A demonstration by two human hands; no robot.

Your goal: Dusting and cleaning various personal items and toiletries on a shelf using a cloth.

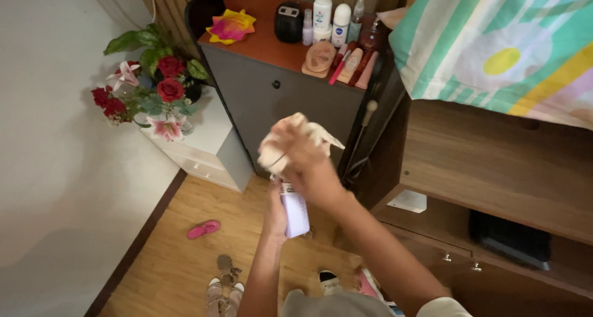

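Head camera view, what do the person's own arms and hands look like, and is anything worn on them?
Both forearms are bare, with no watch or bracelet showing. The right hand and left hand wear no gloves, and no rings can be made out. A pale short sleeve edge shows at the right upper arm.

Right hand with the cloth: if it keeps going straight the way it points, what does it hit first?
Probably the grey cabinet front. The right hand, wrapped round a pale cloth, points up and away over the bottle in the left hand. Depth is unclear.
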